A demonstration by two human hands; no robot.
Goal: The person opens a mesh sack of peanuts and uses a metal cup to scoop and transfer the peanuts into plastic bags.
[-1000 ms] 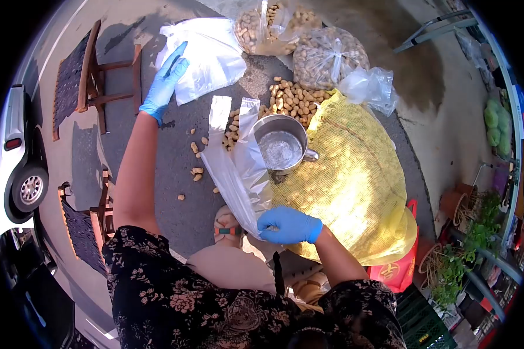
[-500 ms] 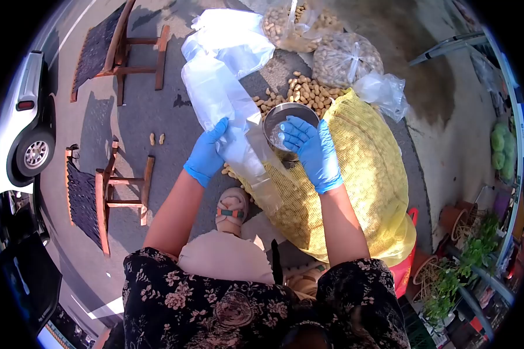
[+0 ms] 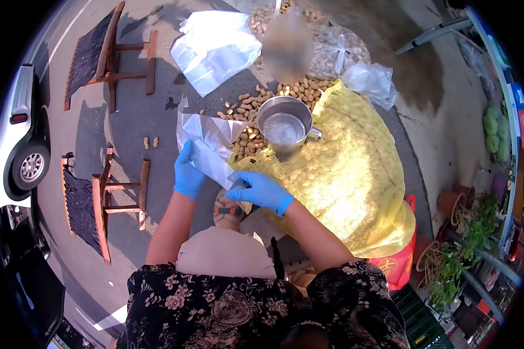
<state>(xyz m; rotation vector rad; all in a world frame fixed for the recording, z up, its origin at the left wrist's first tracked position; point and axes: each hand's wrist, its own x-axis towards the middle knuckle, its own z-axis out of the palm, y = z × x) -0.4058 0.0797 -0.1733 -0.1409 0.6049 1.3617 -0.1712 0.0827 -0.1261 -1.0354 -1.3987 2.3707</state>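
Note:
Both my hands wear blue gloves. My left hand [image 3: 188, 176] is closed on the left side of a clear plastic bag [image 3: 211, 135], thumb pointing up along it. At the bag's lower right edge my right hand [image 3: 262, 192] pinches the plastic, its fingers pointing left. The bag hangs in front of loose peanuts [image 3: 251, 110] on the ground. A metal cup [image 3: 285, 120] with a side handle rests beyond my right hand, among the peanuts and against a yellow mesh sack [image 3: 355, 174] full of peanuts. Another stack of plastic bags [image 3: 218, 49] lies farther off.
Tied clear bags of peanuts [image 3: 339, 49] stand at the back, beside a crumpled plastic bag [image 3: 371, 84]. Two wooden stools [image 3: 122, 186] with dark woven seats are on the left, near a parked car [image 3: 18, 139]. Potted plants [image 3: 448, 279] line the right. A brown blur hides part of the back.
The plastic bag has come away from the stack and is drawn toward me. My right hand has left the cup and moved down-left onto the bag. My left hand has shifted slightly left.

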